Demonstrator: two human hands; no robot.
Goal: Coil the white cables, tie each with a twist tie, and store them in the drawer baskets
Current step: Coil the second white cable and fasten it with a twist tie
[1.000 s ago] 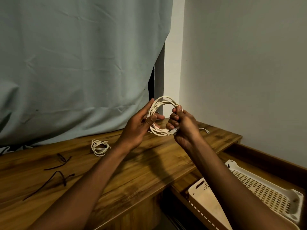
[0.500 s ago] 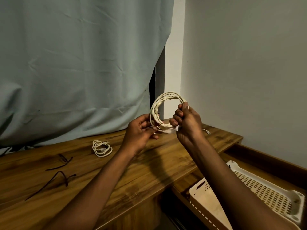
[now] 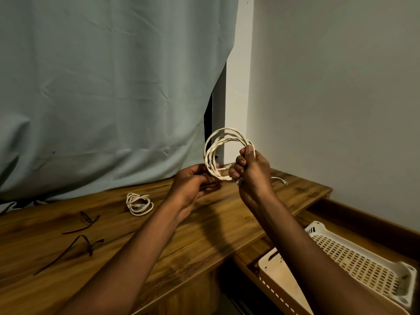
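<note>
Right hand (image 3: 251,171) is a closed fist around the right side of the coil (image 3: 223,153), fingers curled tight over the bunched loops and thumb up along them, so the white ring stands upright above the desk (image 3: 216,226). One loose end with a plug (image 3: 281,180) trails out behind this hand and rests on the wood near the wall.

Left hand (image 3: 193,185) sits just left of the coil's lower edge, fingers bent inward, its fingertips (image 3: 216,165) touching the bottom loops. Whether it pinches the cable or a tie there I cannot tell; the spot is dark and partly hidden.

A second, smaller coil (image 3: 139,204) lies flat on the desk, well left of the hands. Two dark ties (image 3: 84,223) lie further left, apart from each other and from that coil.

Below the desk's right end an open drawer (image 3: 363,214) holds two pale baskets (image 3: 363,264), side by side, the right forearm crossing over the nearer one. A grey-green curtain (image 3: 102,87) hangs behind the desk.
</note>
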